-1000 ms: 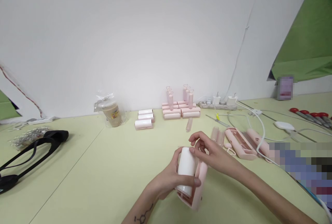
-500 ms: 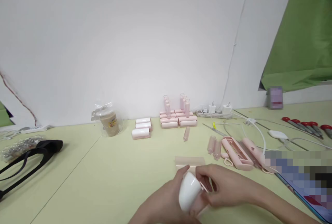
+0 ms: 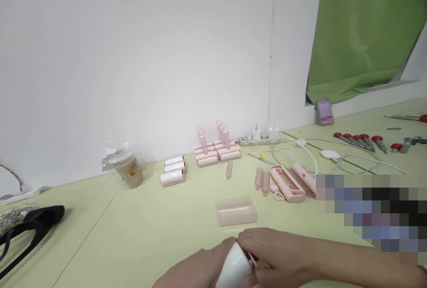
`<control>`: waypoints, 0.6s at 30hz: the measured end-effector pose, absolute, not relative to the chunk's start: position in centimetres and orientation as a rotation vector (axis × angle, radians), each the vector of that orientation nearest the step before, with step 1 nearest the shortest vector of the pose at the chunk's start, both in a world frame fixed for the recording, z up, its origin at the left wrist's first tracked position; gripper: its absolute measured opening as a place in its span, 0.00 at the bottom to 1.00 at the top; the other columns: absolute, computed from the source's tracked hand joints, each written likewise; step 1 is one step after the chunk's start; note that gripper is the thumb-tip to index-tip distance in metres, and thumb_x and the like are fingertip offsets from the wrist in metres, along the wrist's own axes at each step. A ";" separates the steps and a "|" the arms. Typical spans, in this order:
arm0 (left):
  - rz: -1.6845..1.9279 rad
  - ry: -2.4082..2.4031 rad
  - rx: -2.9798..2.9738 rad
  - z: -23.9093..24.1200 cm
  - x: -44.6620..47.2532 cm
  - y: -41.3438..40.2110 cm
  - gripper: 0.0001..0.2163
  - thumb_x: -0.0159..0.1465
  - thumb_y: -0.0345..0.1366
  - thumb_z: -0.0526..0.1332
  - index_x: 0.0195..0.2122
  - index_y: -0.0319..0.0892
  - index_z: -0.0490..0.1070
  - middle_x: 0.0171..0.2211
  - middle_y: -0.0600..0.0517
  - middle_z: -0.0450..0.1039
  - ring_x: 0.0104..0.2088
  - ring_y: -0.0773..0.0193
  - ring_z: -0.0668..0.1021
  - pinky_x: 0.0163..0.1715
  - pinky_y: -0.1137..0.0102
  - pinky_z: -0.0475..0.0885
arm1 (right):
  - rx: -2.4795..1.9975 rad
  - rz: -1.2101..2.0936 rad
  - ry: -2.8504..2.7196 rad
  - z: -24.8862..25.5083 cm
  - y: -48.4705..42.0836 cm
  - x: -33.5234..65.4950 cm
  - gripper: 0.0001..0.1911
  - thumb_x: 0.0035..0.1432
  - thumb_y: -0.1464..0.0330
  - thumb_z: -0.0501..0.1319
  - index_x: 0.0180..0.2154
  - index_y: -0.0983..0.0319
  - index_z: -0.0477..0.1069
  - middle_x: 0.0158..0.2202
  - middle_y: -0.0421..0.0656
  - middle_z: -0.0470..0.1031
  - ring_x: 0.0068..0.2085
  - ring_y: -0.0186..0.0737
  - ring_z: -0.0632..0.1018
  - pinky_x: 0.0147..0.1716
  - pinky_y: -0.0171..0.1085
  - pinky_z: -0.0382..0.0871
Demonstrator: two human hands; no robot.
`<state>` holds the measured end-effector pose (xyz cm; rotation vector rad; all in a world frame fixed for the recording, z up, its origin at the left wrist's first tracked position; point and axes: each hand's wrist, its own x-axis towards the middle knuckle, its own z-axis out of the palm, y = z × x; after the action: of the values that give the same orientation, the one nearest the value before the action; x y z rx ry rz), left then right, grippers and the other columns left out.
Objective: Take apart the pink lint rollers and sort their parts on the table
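Observation:
At the bottom edge, my left hand (image 3: 191, 272) grips a white roll (image 3: 233, 272) from the left. My right hand (image 3: 278, 257) closes over its right end, where a bit of pink plastic frame (image 3: 252, 260) shows. The lower part of both hands and of the roll is cut off by the frame. A translucent pink cover (image 3: 236, 210) lies flat on the green table (image 3: 150, 226) just beyond my hands.
By the wall stand stacked pink rollers (image 3: 215, 150), three white-pink rolls (image 3: 172, 171) and a bagged cup (image 3: 127, 170). Pink casings (image 3: 288, 183), a power strip (image 3: 258, 139), white cables and red-handled screwdrivers (image 3: 358, 141) lie to the right. A black strap (image 3: 28, 230) lies at the left.
My hands and the roll have dropped to the bottom edge of the view, which has swung leftward and up. The pink cover on the table is now fully uncovered.

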<state>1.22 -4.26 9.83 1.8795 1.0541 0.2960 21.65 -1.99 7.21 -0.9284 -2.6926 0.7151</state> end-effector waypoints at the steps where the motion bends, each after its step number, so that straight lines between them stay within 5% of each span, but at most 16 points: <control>1: 0.223 1.083 1.895 10.1 1.3 -4.3 0.16 0.51 0.42 0.60 0.43 0.53 0.66 0.32 0.56 0.72 0.29 0.62 0.71 0.27 0.73 0.63 | -0.937 0.758 -2.697 7.1 -1.9 21.6 0.06 0.43 0.71 0.56 0.29 0.61 0.65 0.27 0.40 0.70 0.26 0.37 0.70 0.22 0.31 0.59; 14: 0.355 1.297 1.805 8.4 1.0 -3.7 0.29 0.44 0.29 0.61 0.49 0.54 0.63 0.41 0.56 0.69 0.40 0.57 0.71 0.40 0.68 0.65 | -0.976 0.994 -2.381 7.6 0.1 21.8 0.15 0.52 0.55 0.57 0.31 0.60 0.65 0.29 0.39 0.66 0.30 0.35 0.66 0.27 0.32 0.59; 18: 0.836 1.196 1.725 6.3 2.4 -2.4 0.28 0.50 0.32 0.60 0.53 0.47 0.55 0.46 0.51 0.65 0.45 0.57 0.69 0.44 0.67 0.64 | -0.828 1.196 -2.010 6.0 -0.1 21.2 0.16 0.54 0.56 0.56 0.41 0.58 0.61 0.37 0.41 0.66 0.37 0.38 0.68 0.37 0.36 0.63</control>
<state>2.44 -2.35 6.28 1.7246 1.1962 0.8358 21.21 -0.15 6.04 -0.8284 -2.0101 1.1960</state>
